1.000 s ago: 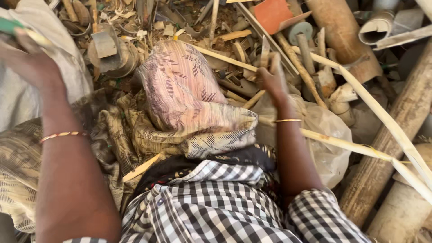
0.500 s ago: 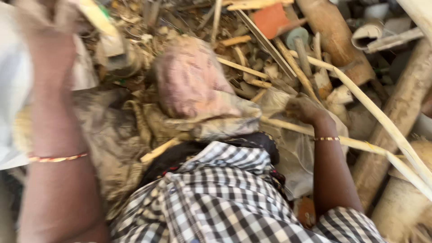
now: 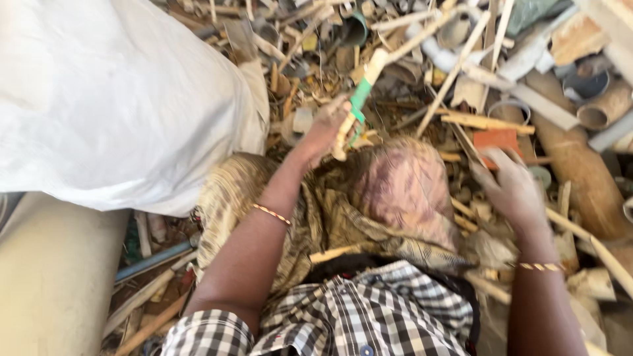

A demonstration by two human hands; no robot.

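Sorting through a heap of broken pipe and plastic scrap

The left hand (image 3: 324,128) is closed around the lower end of a pale stick with a green band (image 3: 359,99), which slants up and away to the right, above the far edge of a patterned cloth (image 3: 395,191) draped over the lap. The right hand (image 3: 513,188) hovers with fingers spread and holds nothing, just near of an orange flat piece (image 3: 496,140) in the scrap. A big white sack (image 3: 112,99) fills the far left and hems the left arm in; a tan pipe (image 3: 583,178) lies along the right. Scrap crowds every side, leaving little open room. No labels are readable.
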